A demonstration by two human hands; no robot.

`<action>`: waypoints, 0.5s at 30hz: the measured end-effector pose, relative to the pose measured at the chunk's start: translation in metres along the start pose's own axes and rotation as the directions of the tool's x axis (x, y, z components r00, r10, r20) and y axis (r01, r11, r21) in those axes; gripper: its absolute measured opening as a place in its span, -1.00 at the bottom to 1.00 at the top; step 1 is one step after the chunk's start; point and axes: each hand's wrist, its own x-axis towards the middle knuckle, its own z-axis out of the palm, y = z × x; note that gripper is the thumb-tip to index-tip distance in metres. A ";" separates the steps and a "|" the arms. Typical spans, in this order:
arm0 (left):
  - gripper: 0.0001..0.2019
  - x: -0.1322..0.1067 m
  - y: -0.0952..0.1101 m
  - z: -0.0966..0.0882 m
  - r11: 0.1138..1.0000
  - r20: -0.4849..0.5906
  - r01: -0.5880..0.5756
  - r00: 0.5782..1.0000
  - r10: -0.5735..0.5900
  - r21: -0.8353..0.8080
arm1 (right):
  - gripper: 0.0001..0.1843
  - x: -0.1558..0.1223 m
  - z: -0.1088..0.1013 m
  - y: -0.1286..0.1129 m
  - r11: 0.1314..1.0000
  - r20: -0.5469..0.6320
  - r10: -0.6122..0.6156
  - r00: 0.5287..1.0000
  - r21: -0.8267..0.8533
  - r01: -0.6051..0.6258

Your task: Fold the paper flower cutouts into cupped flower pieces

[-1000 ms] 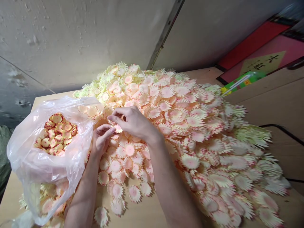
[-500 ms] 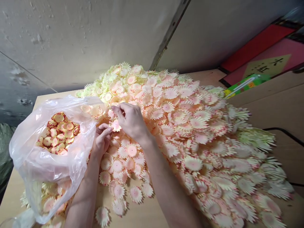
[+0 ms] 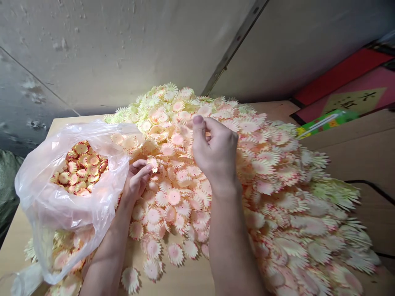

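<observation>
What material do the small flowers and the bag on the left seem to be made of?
The flowers look like thin die-cut paper, matte, cream with pink centres: the fringed petals are flat and curl at the tips. It could also be thin foam. The left hand pinches one flower; the right hand hovers above the pile. The bag looks like thin translucent plastic film, glossy and wrinkled, and its contents show through.

The left hand [image 3: 135, 181] is low, at the near edge of the plastic bag [image 3: 61, 205], palm turned up, fingers curled, thumb and forefinger pinched together. The right hand [image 3: 216, 152] is raised, well to the right of the bag, its back to the camera, fingers bent inward, thumb up. Both forearms are bare and reach forward from below.
</observation>
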 end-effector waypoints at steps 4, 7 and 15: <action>-0.77 0.003 -0.001 0.002 0.999 -0.033 -0.044 0.998 0.044 -0.015 | -0.59 -0.002 -0.007 -0.007 0.993 0.180 -0.082 0.980 0.097 0.065; -0.73 0.003 -0.001 0.000 0.998 -0.038 -0.055 0.998 0.054 -0.018 | -0.45 -0.009 -0.004 -0.015 0.978 0.549 -0.102 0.830 0.207 -0.017; -0.73 0.001 0.003 0.000 0.999 0.027 -0.036 0.999 0.037 -0.032 | -0.74 -0.012 0.010 -0.014 0.952 0.633 -0.090 0.769 0.281 -0.120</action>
